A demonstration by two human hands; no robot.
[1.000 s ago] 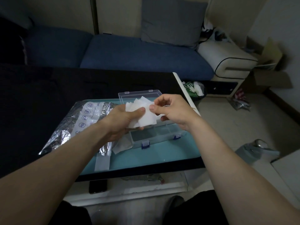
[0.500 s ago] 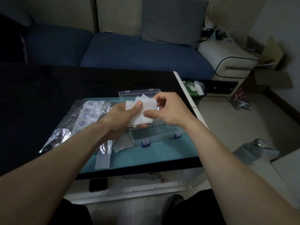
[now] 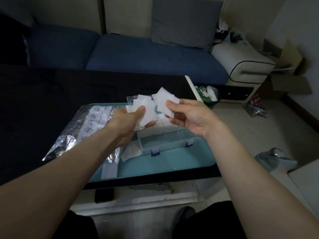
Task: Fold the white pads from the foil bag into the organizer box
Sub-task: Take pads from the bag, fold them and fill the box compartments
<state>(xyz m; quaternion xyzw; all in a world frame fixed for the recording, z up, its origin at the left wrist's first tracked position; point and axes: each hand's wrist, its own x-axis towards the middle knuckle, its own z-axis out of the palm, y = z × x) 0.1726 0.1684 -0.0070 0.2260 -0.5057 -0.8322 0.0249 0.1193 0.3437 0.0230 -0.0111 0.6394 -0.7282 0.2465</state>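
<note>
The right hand (image 3: 189, 116) pinched a single white pad (image 3: 165, 101) between thumb and fingertips, held up and clear of the fanned stack of pads (image 3: 145, 111) that the left hand (image 3: 127, 121) gripped, thumb pressed on top. The two hands were near each other, the single pad's lower corner just beside the stack; whether they touched could not be told.

Both hands hovered over the far half of the clear organizer box (image 3: 165, 140), which sat open on the teal tray (image 3: 172, 163) with its long axis running left to right and its blue latches (image 3: 155, 151) facing the person. The box lay directly below and slightly nearer than the pads, so the right hand, holding the loose pad, seemed the closer one to the open compartments; the fold looked not yet made.

The foil bag (image 3: 72, 133) lay flat at the tray's left edge, under the left forearm, and one more loose pad (image 3: 130, 151) rested on the tray between bag and box.
</note>
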